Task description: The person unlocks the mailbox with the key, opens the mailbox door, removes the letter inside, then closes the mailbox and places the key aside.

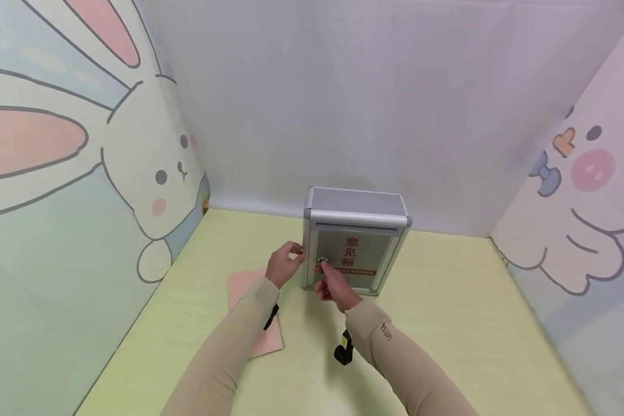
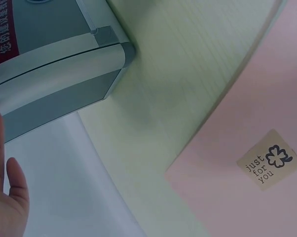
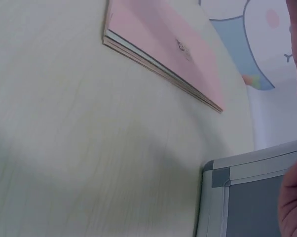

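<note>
A grey metal suggestion box (image 1: 390, 254) with silver edges and red lettering stands upright near the back of the table. My right hand (image 1: 338, 289) is at its front door, fingers curled and thumb tip right at the round silver lock (image 1: 322, 260). It pinches something small there, hidden behind the fingers; I cannot tell what it is. Beside the box's left edge is my left hand (image 1: 285, 263), fingers relaxed and fingertips at the side frame. In the left wrist view, part of the left hand (image 2: 8, 197) shows by the box's silver edge.
Pink envelopes (image 1: 257, 289) lie stacked on the pale yellow table (image 1: 447, 323), left of the box and partly under the left forearm. The top one bears a "just for you" sticker (image 2: 269, 159). A white back wall and cartoon-printed side panels (image 1: 130, 162) enclose the table.
</note>
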The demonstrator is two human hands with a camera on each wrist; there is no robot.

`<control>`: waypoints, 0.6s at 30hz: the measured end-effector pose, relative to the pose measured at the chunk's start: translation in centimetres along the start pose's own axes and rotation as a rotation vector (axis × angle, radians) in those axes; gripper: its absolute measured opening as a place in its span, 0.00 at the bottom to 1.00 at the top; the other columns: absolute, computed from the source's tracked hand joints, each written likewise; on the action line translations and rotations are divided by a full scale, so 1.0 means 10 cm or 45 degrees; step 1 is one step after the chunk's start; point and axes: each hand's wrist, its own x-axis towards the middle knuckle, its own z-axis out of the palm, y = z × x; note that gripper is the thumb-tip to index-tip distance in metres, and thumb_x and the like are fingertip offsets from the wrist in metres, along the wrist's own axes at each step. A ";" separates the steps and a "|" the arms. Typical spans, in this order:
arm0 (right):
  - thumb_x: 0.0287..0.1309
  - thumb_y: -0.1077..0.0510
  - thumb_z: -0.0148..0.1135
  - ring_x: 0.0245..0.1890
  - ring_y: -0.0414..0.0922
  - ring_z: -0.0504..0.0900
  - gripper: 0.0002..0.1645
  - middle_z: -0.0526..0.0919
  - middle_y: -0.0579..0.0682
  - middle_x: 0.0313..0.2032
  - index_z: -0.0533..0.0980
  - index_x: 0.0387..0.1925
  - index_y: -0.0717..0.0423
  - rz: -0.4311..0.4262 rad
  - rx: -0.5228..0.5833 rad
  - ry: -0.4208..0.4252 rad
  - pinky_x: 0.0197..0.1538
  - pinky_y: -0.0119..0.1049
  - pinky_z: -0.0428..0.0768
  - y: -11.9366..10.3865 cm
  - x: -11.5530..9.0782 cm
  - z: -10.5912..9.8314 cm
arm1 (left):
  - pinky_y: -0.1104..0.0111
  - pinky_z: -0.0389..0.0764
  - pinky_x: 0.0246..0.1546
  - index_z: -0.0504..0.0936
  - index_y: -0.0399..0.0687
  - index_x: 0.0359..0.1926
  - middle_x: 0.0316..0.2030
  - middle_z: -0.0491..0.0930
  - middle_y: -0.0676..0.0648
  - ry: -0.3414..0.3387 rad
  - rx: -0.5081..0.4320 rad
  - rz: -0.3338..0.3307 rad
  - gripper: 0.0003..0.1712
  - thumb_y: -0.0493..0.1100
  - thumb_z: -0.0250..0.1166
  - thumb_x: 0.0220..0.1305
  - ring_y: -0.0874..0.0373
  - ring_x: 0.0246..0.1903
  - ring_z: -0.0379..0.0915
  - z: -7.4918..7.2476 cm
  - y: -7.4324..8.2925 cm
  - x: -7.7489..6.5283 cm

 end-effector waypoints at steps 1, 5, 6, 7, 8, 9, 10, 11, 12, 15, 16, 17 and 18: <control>0.76 0.45 0.32 0.17 0.38 0.68 0.30 0.72 0.45 0.18 0.67 0.56 0.67 0.005 0.027 0.009 0.28 0.34 0.70 0.00 0.00 0.00 | 0.58 0.77 0.36 0.78 0.36 0.42 0.39 0.83 0.39 0.001 0.002 0.006 0.09 0.36 0.64 0.61 0.47 0.34 0.78 0.00 0.00 0.00; 0.75 0.46 0.38 0.19 0.38 0.69 0.28 0.72 0.44 0.19 0.70 0.53 0.67 -0.005 -0.002 0.073 0.29 0.33 0.71 -0.02 0.01 -0.01 | 0.58 0.76 0.36 0.79 0.37 0.42 0.39 0.83 0.39 0.005 0.015 0.013 0.09 0.36 0.64 0.61 0.47 0.34 0.78 -0.01 0.01 0.00; 0.74 0.46 0.39 0.19 0.38 0.69 0.28 0.72 0.45 0.19 0.71 0.53 0.67 -0.001 -0.015 0.087 0.30 0.32 0.71 -0.02 0.01 -0.01 | 0.59 0.76 0.36 0.79 0.37 0.42 0.39 0.83 0.39 0.006 0.016 0.015 0.09 0.36 0.64 0.61 0.48 0.34 0.78 -0.01 0.01 0.01; 0.74 0.45 0.40 0.19 0.38 0.69 0.29 0.72 0.45 0.19 0.71 0.52 0.67 0.001 -0.029 0.098 0.29 0.32 0.71 -0.03 0.01 -0.01 | 0.59 0.76 0.36 0.79 0.37 0.41 0.39 0.83 0.40 0.007 0.017 0.016 0.09 0.36 0.64 0.61 0.48 0.34 0.78 -0.01 0.01 0.01; 0.73 0.45 0.41 0.19 0.38 0.69 0.29 0.72 0.45 0.19 0.72 0.52 0.67 0.005 -0.038 0.110 0.29 0.31 0.71 -0.03 0.01 0.00 | 0.59 0.76 0.36 0.79 0.37 0.41 0.39 0.83 0.40 0.008 0.017 0.018 0.08 0.36 0.64 0.61 0.48 0.34 0.78 -0.01 0.01 0.01; 0.73 0.45 0.43 0.19 0.38 0.69 0.28 0.72 0.45 0.19 0.72 0.52 0.67 0.006 -0.046 0.121 0.29 0.31 0.71 -0.03 0.02 0.00 | 0.59 0.76 0.36 0.79 0.37 0.41 0.39 0.83 0.40 0.010 0.019 0.020 0.08 0.35 0.64 0.61 0.48 0.34 0.78 -0.01 0.00 0.01; 0.73 0.45 0.44 0.19 0.39 0.68 0.28 0.72 0.45 0.19 0.71 0.51 0.68 0.004 -0.050 0.132 0.28 0.31 0.70 -0.03 0.02 0.00 | 0.58 0.76 0.36 0.79 0.37 0.41 0.39 0.83 0.40 0.010 0.020 0.022 0.08 0.35 0.64 0.61 0.48 0.34 0.78 -0.01 0.00 0.01; 0.72 0.46 0.46 0.19 0.39 0.68 0.27 0.71 0.46 0.19 0.71 0.49 0.69 0.000 -0.054 0.144 0.27 0.31 0.69 -0.03 0.03 0.00 | 0.58 0.76 0.36 0.79 0.37 0.41 0.38 0.83 0.40 0.009 0.020 0.024 0.08 0.35 0.64 0.61 0.47 0.34 0.78 0.00 0.00 0.01; 0.71 0.47 0.47 0.18 0.39 0.67 0.26 0.71 0.46 0.18 0.71 0.47 0.69 0.003 -0.050 0.156 0.26 0.31 0.68 -0.04 0.04 0.01 | 0.58 0.76 0.36 0.79 0.37 0.41 0.38 0.83 0.40 0.008 0.020 0.024 0.08 0.35 0.65 0.61 0.47 0.34 0.78 0.00 0.00 0.01; 0.70 0.49 0.51 0.17 0.39 0.66 0.21 0.71 0.46 0.17 0.69 0.39 0.67 -0.008 -0.053 0.190 0.25 0.31 0.66 -0.04 0.05 0.02 | 0.58 0.77 0.36 0.79 0.37 0.42 0.39 0.83 0.40 0.002 0.022 0.018 0.09 0.36 0.65 0.61 0.47 0.34 0.78 0.00 0.00 0.01; 0.69 0.50 0.52 0.17 0.39 0.66 0.20 0.70 0.46 0.17 0.69 0.36 0.65 -0.014 -0.058 0.201 0.25 0.32 0.66 -0.05 0.05 0.03 | 0.58 0.77 0.36 0.79 0.37 0.42 0.39 0.83 0.40 0.000 0.024 0.016 0.09 0.36 0.65 0.61 0.47 0.34 0.78 0.00 0.00 0.01; 0.69 0.50 0.52 0.17 0.40 0.66 0.18 0.70 0.46 0.17 0.68 0.33 0.63 -0.022 -0.075 0.213 0.24 0.32 0.66 -0.05 0.05 0.03 | 0.58 0.77 0.36 0.79 0.37 0.42 0.39 0.83 0.40 -0.001 0.024 0.013 0.09 0.36 0.65 0.61 0.47 0.34 0.78 0.00 -0.01 0.01; 0.69 0.50 0.52 0.17 0.40 0.66 0.17 0.70 0.46 0.17 0.68 0.31 0.61 -0.031 -0.096 0.225 0.25 0.32 0.67 -0.05 0.04 0.04 | 0.58 0.76 0.36 0.79 0.37 0.42 0.39 0.83 0.40 -0.002 0.025 0.010 0.09 0.36 0.65 0.61 0.47 0.34 0.78 0.00 -0.01 0.02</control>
